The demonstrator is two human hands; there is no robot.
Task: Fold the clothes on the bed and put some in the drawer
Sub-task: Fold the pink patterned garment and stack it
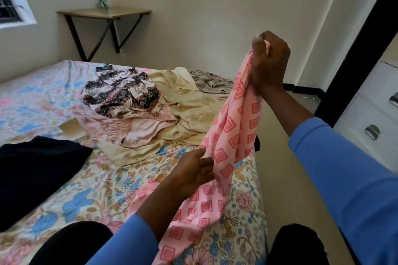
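We lift the pink patterned cloth off the bed's near corner; right hand fists its top edge above the bed; left hand, fingers spread, should slide down to find the matching corner.

I wear a plain blue long-sleeved top; my right sleeve ends partway down the forearm, and my left sleeve does too. Both cuffs are smooth, unmarked. Black trousers cover my knees. My hands are bare.
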